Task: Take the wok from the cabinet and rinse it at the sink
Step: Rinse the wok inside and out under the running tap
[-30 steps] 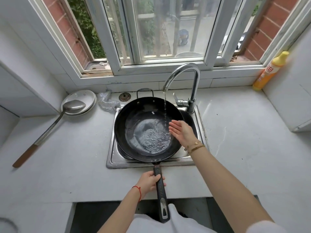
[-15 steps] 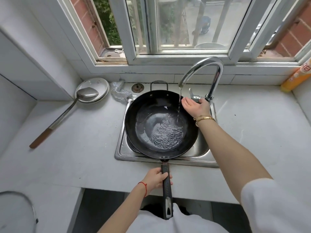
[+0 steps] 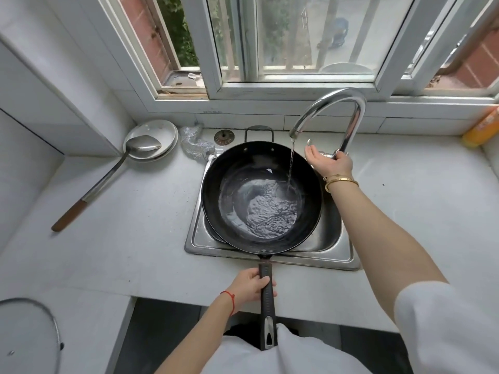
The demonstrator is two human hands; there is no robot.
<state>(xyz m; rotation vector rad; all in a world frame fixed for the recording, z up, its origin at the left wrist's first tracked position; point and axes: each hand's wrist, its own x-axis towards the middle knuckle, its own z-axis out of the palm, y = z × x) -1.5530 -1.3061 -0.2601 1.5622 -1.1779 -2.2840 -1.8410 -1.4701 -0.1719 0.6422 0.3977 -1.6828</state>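
Over the sink (image 3: 334,255), a steel basin set into a white counter (image 3: 135,238) below a window (image 3: 297,36), the black wok (image 3: 243,168) sits tilted a little across the basin, its rim covering most of the opening and its small loop handle pointing toward the wall. Water (image 3: 272,214) pools in the bottom of the wok, rippled, and a thin stream falls into it from the spout of the curved chrome tap (image 3: 348,103), landing on the wok's right inner side. The left hand (image 3: 249,287), a red string at its wrist, is closed around the wok's long dark handle (image 3: 267,300), just in front of the sink's near edge, with the fingers wrapped over the top and the handle's end reaching back toward the person's white clothing. The right hand (image 3: 328,163), with gold bangles at the wrist, is at the base of the tap, the thumb and fingers curled loosely about the lever there; the lever itself is mostly hidden by the hand, so how firmly it is held cannot be told. To the left on the counter a metal ladle (image 3: 141,147) with a wooden grip lies with its bowl resting on a round lid (image 3: 164,130), and a scrubber (image 3: 194,143) lies between the lid and the sink. An orange bottle (image 3: 483,128) stands at the far right by the wall.
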